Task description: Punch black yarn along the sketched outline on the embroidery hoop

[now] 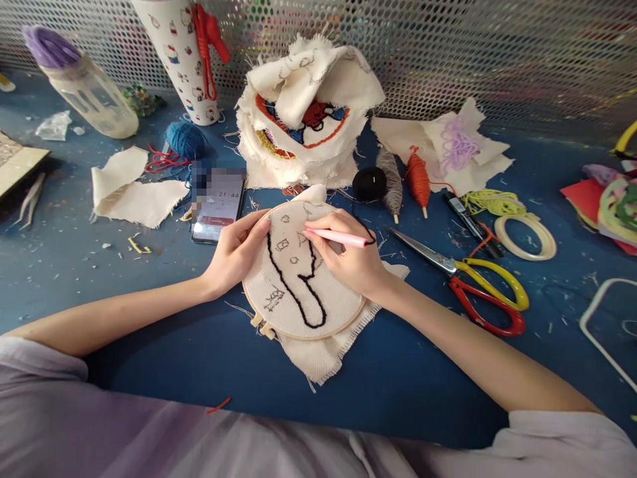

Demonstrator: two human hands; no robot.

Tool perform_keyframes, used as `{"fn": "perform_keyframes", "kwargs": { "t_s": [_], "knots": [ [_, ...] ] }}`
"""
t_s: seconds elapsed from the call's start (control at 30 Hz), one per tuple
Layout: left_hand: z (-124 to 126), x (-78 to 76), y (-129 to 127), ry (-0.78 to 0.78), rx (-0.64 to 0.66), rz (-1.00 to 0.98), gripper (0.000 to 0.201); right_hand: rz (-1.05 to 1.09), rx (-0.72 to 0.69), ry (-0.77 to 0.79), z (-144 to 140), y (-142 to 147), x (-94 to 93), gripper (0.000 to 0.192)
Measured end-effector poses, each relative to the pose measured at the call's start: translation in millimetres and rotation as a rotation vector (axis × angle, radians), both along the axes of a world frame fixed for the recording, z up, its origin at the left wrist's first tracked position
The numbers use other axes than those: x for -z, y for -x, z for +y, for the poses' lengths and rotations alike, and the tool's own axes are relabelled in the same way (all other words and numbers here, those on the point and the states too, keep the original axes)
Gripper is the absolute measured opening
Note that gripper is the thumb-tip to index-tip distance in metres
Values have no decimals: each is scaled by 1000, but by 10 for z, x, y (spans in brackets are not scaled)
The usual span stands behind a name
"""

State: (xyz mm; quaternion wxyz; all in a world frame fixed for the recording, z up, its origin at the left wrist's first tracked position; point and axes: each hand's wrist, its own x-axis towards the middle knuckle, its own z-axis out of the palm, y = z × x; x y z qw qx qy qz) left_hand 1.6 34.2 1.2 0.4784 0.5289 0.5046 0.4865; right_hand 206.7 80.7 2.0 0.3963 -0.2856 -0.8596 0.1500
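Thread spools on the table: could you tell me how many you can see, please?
3, in a row behind the hoop: a black spool, a grey-brown spool and an orange spool. More may be hidden under the fabric pile.

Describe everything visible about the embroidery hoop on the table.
The embroidery hoop is a round, light wooden ring lying flat on the blue table, its clasp at the lower left. Cream fabric is stretched in it, frayed edges spilling out below. A black stitched outline runs over faint drawn marks. The left hand grips its upper left rim; the right hand presses a pink pen-like tool onto the cloth.
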Motion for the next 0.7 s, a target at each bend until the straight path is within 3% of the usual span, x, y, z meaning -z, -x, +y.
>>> {"fn": "perform_keyframes", "kwargs": {
  "t_s": [0.2,0.43,0.7],
  "knots": [
    [56,72,24,-9,-45,146,40,228,37,192,-49,-76,35,8],
    [69,80,26,3,-52,175,37,433,97,349,-53,-75,65,8],
    [61,74,26,5,-36,153,36,361,94,359,-49,-60,70,5]
  ]
}}
